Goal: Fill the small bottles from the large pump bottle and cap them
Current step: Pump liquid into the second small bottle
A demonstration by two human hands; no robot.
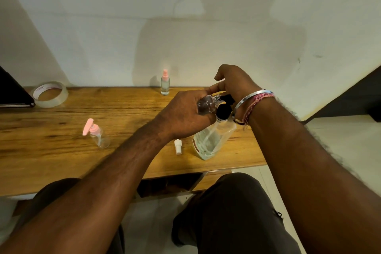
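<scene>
small bottle (208,103) gripped by left hand (185,113) | right hand (235,82) seemingly pressing pump (223,110) | tape roll (50,94) far left

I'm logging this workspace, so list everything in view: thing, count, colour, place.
large pump bottle: 1, clear with black pump, near table edge, under the hands
small open bottle: 1, clear, in left hand's grip, neck at the pump spout
white cap: 1, on table beside large bottle
pink-pump bottle: 1, clear, table left
pink spray bottle: 1, clear, by wall
tape roll: 1, clear, far left
table: 1, wooden
left hand: holds small bottle
right hand: on pump head; bangle, threads on wrist
</scene>
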